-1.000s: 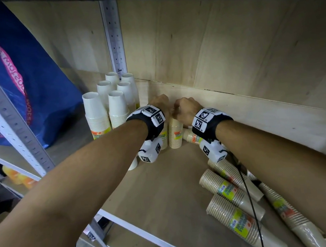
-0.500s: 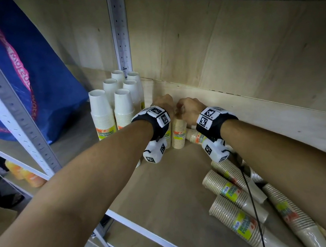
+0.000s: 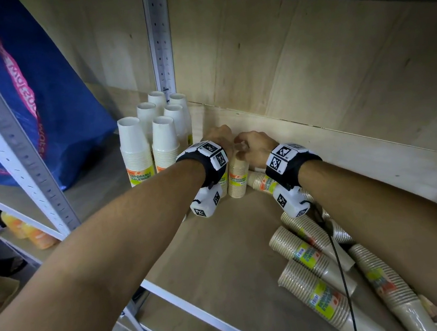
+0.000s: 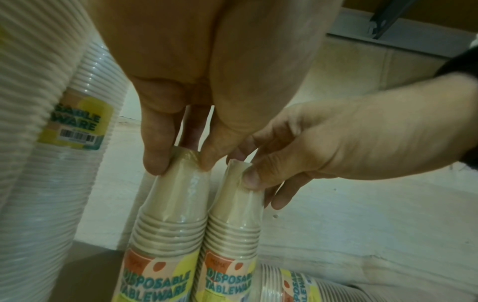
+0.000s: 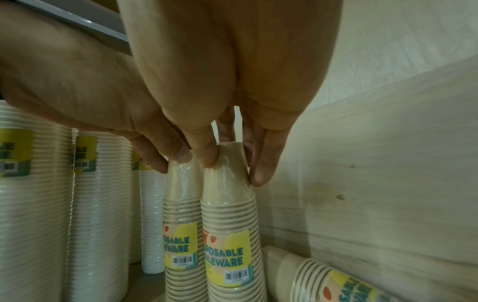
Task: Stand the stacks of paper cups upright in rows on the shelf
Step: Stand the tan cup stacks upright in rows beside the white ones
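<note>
Two wrapped tan cup stacks stand upright side by side near the shelf's back wall. My left hand (image 4: 181, 161) pinches the top of the left tan stack (image 4: 175, 204). My right hand (image 5: 232, 169) pinches the top of the right tan stack (image 5: 227, 204). From the head view, the left hand (image 3: 219, 137) and right hand (image 3: 253, 144) meet over the right tan stack (image 3: 238, 179); the other is mostly hidden behind my left wrist. Several white cup stacks (image 3: 165, 141) stand in rows to the left. Several tan stacks (image 3: 318, 296) lie on their sides at the front right.
Another tan stack (image 3: 263, 184) lies by the back wall under my right wrist. The wooden shelf board (image 3: 223, 261) has a white front rail (image 3: 202, 315). A metal upright (image 3: 160, 48) stands behind the white stacks. A blue bag (image 3: 53, 103) sits left of the frame post.
Both hands keep their hold on the tops of the two tan stacks at nearly the same spot. Only the head view has drifted slightly.
</note>
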The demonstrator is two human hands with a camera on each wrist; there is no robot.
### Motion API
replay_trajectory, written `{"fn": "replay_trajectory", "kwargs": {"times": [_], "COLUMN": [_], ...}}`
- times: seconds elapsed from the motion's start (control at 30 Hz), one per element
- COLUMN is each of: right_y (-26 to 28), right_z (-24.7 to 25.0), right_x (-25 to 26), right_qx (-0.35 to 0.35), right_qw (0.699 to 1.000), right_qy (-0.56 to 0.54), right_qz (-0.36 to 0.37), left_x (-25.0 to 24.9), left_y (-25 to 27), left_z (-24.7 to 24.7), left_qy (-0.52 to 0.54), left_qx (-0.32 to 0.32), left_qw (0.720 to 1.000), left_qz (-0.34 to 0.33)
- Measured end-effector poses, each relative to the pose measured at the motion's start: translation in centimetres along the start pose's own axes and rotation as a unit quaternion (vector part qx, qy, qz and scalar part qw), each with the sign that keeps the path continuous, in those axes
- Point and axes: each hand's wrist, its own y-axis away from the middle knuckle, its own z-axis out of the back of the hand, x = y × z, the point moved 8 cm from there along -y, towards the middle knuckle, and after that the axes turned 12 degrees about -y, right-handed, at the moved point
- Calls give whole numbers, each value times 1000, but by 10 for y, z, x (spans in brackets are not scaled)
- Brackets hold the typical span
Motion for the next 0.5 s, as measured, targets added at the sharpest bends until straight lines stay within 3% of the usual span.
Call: {"fn": "replay_trajectory", "kwargs": {"times": [0.3,0.5], "right_y": [17,44], "right_z": [18,48], "right_x": [-4,-38], "right_qx": [-19,-43], "right_qw": [999,995], "right_qy": [25,27], "right_qz": [-11,-85], "left_x": [-2,-25], "left_y": [4,7], "left_z": [1,22], "left_qy": [-20,-3], "left_qx": [31,16], "left_qw": [999,995], "left_qz": [-32,-95]}}
